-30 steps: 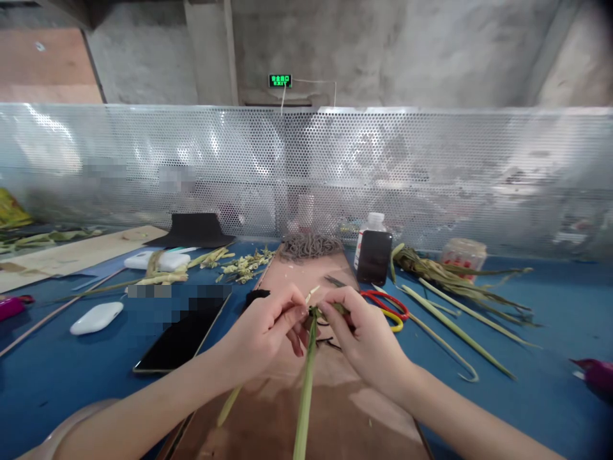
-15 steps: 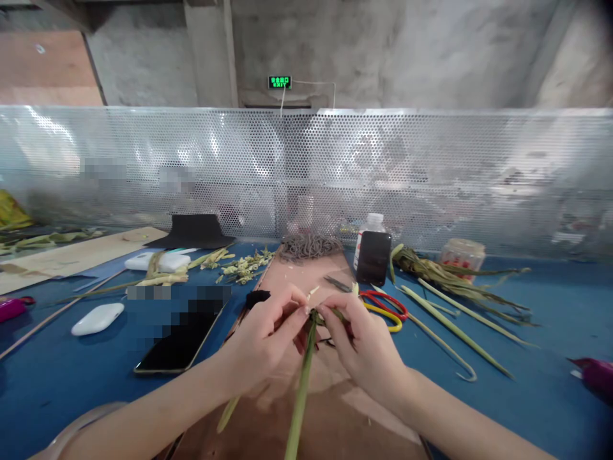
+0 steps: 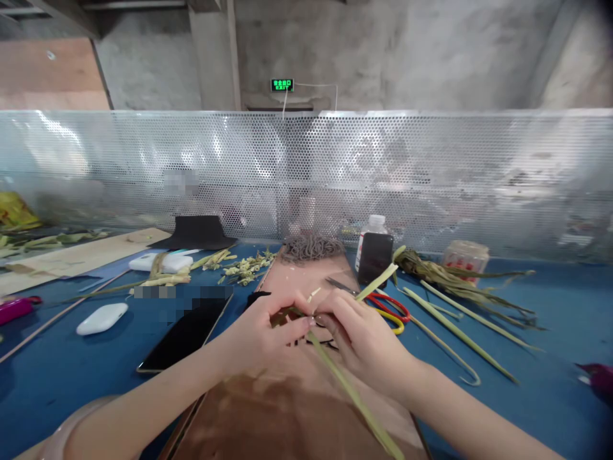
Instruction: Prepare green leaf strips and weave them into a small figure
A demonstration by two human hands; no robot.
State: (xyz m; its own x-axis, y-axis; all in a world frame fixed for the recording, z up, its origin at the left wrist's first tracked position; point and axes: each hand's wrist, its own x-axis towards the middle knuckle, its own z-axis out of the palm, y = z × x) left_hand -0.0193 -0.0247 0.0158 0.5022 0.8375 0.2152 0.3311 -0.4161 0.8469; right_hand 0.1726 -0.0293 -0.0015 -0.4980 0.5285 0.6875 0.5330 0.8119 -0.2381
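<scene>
My left hand and my right hand meet fingertip to fingertip over the brown board. Both are closed in a pinch on green leaf strips. One long leaf strip runs from between the fingers down and right toward me. Another pale green strip sticks out beyond my right hand, up and to the right. The spot where the strips meet is mostly covered by my fingers. Close beyond my right hand lie scissors with red and yellow handles.
On the blue table, left, lie a phone and a white case. A grey cord pile sits ahead. Right stand a bottle, a black phone-like slab, a jar and dried leaves.
The long strip's lower end has swung from straight below my hands to the lower right. A pale strip now shows beyond my right hand. My left wrist has turned slightly.
</scene>
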